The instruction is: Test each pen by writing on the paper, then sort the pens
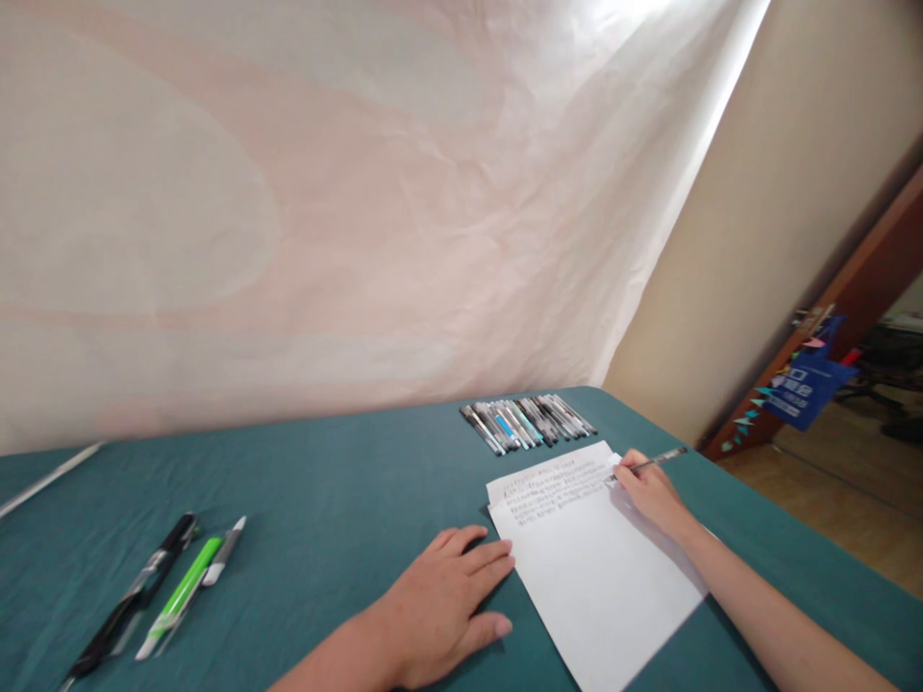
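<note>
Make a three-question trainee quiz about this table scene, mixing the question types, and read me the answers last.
1. Which hand holds the pen?
2. True or false: the paper is completely blank.
3. Fill in: beyond the paper, in a row on the table, lie several ____.

Key:
1. The right hand.
2. False; it bears lines of writing toward its far end.
3. Pens.

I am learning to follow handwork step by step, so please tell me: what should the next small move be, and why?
Probably the right hand should make a small stroke with the pen: its tip is at the paper, near the right end of the handwritten lines, and the area below them looks blank.
</note>
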`<state>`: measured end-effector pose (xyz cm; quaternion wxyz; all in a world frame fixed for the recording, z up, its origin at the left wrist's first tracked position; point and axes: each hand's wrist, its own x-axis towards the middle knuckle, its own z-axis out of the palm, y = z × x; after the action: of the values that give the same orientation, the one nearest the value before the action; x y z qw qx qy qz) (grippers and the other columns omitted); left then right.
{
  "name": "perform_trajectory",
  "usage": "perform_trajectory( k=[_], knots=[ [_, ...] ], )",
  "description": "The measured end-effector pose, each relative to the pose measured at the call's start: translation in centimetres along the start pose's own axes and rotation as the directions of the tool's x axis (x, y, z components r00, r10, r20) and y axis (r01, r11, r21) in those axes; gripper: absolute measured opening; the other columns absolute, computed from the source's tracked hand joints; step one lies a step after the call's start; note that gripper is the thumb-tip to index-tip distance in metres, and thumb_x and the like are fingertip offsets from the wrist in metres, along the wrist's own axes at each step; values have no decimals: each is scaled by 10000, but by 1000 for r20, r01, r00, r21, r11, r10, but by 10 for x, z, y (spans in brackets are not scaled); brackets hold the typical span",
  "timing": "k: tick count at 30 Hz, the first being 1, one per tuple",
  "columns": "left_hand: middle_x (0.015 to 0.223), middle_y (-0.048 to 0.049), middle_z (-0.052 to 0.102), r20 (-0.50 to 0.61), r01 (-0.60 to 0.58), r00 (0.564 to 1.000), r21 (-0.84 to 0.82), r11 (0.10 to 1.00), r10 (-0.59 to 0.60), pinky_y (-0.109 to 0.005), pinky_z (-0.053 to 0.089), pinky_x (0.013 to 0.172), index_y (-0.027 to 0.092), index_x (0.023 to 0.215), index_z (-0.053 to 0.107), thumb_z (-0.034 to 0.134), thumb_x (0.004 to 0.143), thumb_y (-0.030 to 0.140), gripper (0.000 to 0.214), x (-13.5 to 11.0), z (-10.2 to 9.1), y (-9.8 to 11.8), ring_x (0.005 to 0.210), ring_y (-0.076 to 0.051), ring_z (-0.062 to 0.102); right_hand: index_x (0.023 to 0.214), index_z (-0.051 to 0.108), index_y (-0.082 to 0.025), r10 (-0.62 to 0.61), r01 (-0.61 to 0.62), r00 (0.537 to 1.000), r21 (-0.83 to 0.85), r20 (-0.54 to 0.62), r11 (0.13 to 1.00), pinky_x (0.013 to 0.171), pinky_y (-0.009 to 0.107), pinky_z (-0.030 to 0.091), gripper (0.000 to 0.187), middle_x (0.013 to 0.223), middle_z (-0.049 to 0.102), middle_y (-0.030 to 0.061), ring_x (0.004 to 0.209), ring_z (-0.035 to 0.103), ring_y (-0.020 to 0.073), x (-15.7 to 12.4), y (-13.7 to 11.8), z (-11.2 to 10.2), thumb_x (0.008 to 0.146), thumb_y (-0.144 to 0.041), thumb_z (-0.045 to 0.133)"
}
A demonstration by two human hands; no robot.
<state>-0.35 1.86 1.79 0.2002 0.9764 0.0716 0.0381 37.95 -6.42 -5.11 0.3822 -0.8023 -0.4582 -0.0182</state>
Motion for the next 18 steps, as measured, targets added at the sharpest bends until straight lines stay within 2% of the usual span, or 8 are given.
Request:
perform_trajectory(
  k=[5, 9, 13, 16, 18],
  knots=[
    [1379, -19, 330, -3, -11, 1000, 21, 1000, 11, -431, 240, 998, 281, 1324, 296, 265, 851, 520, 530, -1, 0, 1, 1236, -269, 285, 558, 455, -188, 61, -56, 997, 118, -40, 991, 438, 205, 300, 232, 459, 421, -57, 439, 400, 96, -2, 0, 0, 721, -353, 444],
    [1363, -32, 358, -51, -25, 998, 36, 999, 27, -403, 247, 1003, 258, 1314, 319, 285, 853, 502, 522, -2, 4, -1, 1224, -256, 312, 604, 483, -185, 61, -59, 998, 146, -10, 988, 419, 203, 313, 271, 458, 455, -48, 421, 410, 98, -7, -19, -4, 750, -412, 458],
    [1325, -74, 404, -98, -16, 995, 75, 997, 23, -346, 264, 1007, 185, 1268, 383, 327, 848, 485, 519, -3, 3, -3, 1199, -231, 353, 822, 560, -190, -111, 89, 985, 162, 133, 983, 492, 218, 394, 268, 643, 588, 3, 566, 524, 139, -17, -63, 0, 784, -430, 448],
    [1267, -101, 451, -144, 98, 987, 138, 986, -78, -331, 335, 959, 155, 1176, 464, 414, 830, 433, 447, -6, -6, -5, 1166, -233, 389, 877, 578, -207, -243, 189, 923, 199, 299, 962, 549, 238, 433, 283, 740, 617, 23, 631, 548, 159, -29, -108, 15, 811, -429, 416],
    [1178, -110, 513, -166, 244, 962, 179, 953, -215, -342, 387, 910, 155, 1092, 520, 466, 814, 377, 360, -9, -17, -7, 1109, -241, 446, 859, 592, -221, -327, 264, 869, 211, 371, 941, 595, 243, 445, 268, 768, 622, 19, 675, 560, 165, -39, -139, 28, 814, -421, 421]
  ],
)
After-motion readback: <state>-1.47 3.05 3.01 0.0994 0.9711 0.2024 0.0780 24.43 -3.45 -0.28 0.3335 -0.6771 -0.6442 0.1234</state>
